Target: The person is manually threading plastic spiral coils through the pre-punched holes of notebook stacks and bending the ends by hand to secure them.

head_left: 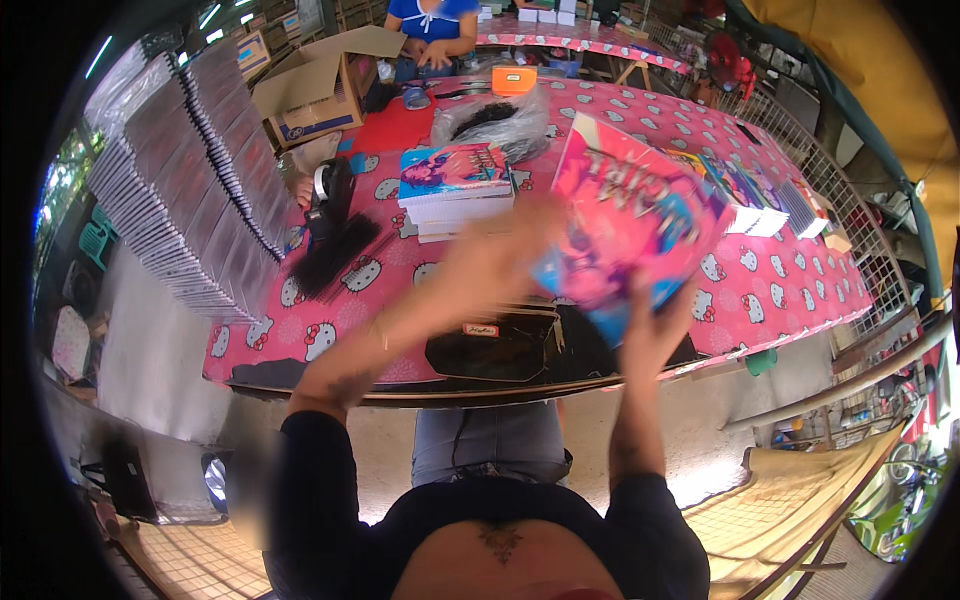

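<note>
The right hand (pixel 655 333) is clamping a glossy, rectangular book (pixel 630 215); blur is hiding the finger state of the left hand (pixel 515 240).

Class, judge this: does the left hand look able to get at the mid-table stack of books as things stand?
Probably yes: the left hand, blurred at the edge of the raised book, looks close to the stack, with nothing apparent between them. The right hand holds the book's lower edge.
</note>
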Demonstrator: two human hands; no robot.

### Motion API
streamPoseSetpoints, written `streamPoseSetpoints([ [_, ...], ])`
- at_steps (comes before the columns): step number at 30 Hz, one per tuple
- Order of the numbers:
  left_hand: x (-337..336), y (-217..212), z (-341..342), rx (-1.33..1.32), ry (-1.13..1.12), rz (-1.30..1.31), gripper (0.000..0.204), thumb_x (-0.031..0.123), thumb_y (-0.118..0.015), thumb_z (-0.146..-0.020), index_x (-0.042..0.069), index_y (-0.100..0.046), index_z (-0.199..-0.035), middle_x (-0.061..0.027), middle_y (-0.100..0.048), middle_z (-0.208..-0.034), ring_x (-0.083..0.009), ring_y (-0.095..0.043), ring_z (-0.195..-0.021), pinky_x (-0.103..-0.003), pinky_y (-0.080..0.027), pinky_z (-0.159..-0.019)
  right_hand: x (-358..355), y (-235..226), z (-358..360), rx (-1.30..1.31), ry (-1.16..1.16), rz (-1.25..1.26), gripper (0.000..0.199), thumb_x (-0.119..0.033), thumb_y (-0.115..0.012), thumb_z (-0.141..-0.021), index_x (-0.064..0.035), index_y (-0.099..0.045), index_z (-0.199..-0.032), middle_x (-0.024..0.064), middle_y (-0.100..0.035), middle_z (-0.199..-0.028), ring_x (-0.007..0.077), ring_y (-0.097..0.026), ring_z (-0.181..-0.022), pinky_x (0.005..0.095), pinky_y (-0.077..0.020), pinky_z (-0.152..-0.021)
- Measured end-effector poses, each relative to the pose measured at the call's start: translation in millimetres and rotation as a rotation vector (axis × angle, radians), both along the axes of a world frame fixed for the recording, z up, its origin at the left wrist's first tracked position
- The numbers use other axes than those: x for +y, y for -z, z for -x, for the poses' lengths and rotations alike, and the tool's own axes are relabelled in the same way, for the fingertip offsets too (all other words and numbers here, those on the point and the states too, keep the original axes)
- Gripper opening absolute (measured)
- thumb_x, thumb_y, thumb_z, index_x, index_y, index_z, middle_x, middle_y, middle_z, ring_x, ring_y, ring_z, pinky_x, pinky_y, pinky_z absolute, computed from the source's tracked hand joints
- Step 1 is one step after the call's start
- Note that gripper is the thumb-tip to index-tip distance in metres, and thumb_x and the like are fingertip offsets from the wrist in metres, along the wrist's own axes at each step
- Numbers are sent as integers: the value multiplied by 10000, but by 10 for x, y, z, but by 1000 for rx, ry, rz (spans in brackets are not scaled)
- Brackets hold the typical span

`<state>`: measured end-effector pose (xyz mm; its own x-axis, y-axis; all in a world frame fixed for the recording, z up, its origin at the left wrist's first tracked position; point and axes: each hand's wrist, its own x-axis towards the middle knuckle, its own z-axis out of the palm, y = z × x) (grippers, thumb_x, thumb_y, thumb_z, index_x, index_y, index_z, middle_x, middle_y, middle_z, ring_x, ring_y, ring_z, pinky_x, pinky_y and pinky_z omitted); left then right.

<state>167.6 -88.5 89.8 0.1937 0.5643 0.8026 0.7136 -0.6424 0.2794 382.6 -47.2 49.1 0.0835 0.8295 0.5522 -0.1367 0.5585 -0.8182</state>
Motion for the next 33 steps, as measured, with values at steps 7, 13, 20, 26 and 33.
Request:
streamPoseSetpoints([
  [7, 1062, 1117, 1686, 355, -527, 141, 237, 178, -697, -879, 45, -705, -1075, -160, -723, -1054, -349, -700, -943, -459, -560, -809, 2178, 364, -1153, -885, -190, 316, 860, -348, -821, -853, 18, -401, -1508, 245, -548, -1388, 283, -571, -1215, 362, -453, -1036],
  [13, 743, 618, 1518, 307, -662, -54, 173, 118, -658, -855, 49, -692, -1010, -138, -706, -945, -331, -674, -880, -454, -507, -795, 1886, 501, -616, -1030, 289, -89, 1012, -450, -847, -780, -25, -340, -1546, 336, -312, -1548, 444, -453, -1362, 507, -417, -1091],
  [20, 64, -15, 263, 229, -253, -36, 170, 107, -686, -885, 59, -659, -1045, -93, -641, -903, -269, -629, -886, -409, -405, -798, 564, 784, 103, -266, -584, 107, 456, -115, -790, -885, 20, -591, -1272, 78, -676, -1184, 141, -605, -1089, 319, -486, -943],
  [26, -110, -18, 99, 346, -263, 10, 150, 179, -686, -898, 69, -656, -995, -62, -619, -854, -238, -634, -859, -381, -417, -804, 376, 1191, 228, -114, -597, 199, 275, -87, -743, -932, 14, -649, -1170, 39, -701, -1102, 98, -611, -999, 263, -473, -904],
  [33, -254, 124, 140, 498, -344, 72, 211, 204, -678, -897, 62, -660, -1052, -75, -649, -934, -236, -636, -930, -377, -420, -858, 308, 1252, 262, -68, -693, 164, 457, -106, -749, -922, 20, -566, -1320, 86, -659, -1217, 152, -600, -1110, 310, -444, -999],
])
